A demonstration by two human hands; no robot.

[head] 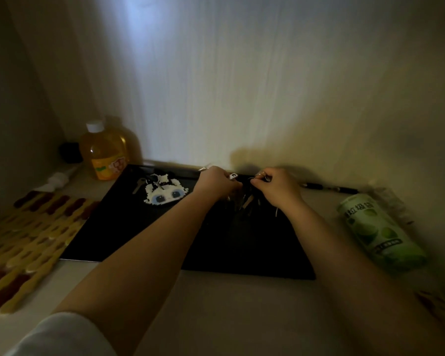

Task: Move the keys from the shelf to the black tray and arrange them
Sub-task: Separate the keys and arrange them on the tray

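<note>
Tray, black (pixel 129 235): holds one key set with white pixel charm (pixel 165 192), far left. Left hand (pixel 215 185), right hand (pixel 278 188): both pinch a second bunch of keys (pixel 244 201) over tray centre. Step: arranging. Next, you spread this bunch flat, apart from the first.

Pretty tight at the back of the black tray (pixel 129 227): both hands are bunched there, left hand (pixel 216 185) and right hand (pixel 278 188), right against the wall. The pixel cat keychain (pixel 165 194) takes the tray's far-left corner. Near half of the tray is bare. Left side is hemmed in by the juice bottle (pixel 104 152) and woven mat (pixel 28 237); the green roll (pixel 378 232) blocks the right.
</note>
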